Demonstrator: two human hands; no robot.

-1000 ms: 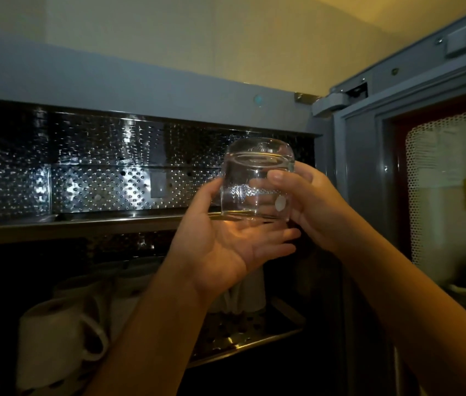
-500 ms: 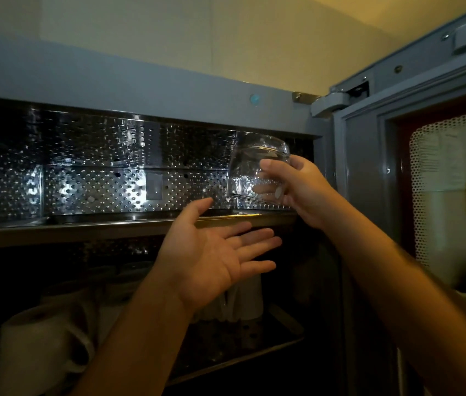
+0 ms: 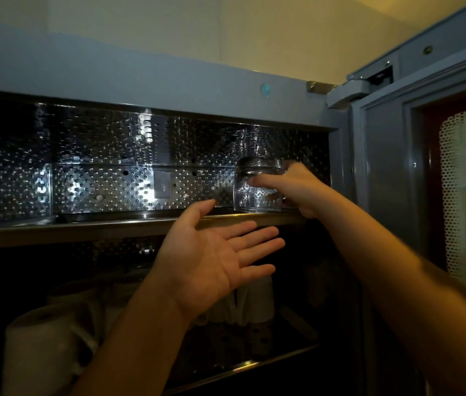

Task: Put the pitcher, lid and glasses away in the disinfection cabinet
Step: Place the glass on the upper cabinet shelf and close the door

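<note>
My right hand (image 3: pixel 300 190) grasps one clear glass (image 3: pixel 257 185), inverted, its rim at the front right of the top shelf (image 3: pixel 83 224) of the disinfection cabinet (image 3: pixel 140 78); whether it rests there yet I cannot tell. My left hand (image 3: pixel 211 261) hovers below the shelf edge, fingers (image 3: pixel 254 244) spread, empty. White mugs (image 3: pixel 40 347) occupy the lower shelf. I see no pitcher, lid or other glasses, so I judge most of the task remains.
</note>
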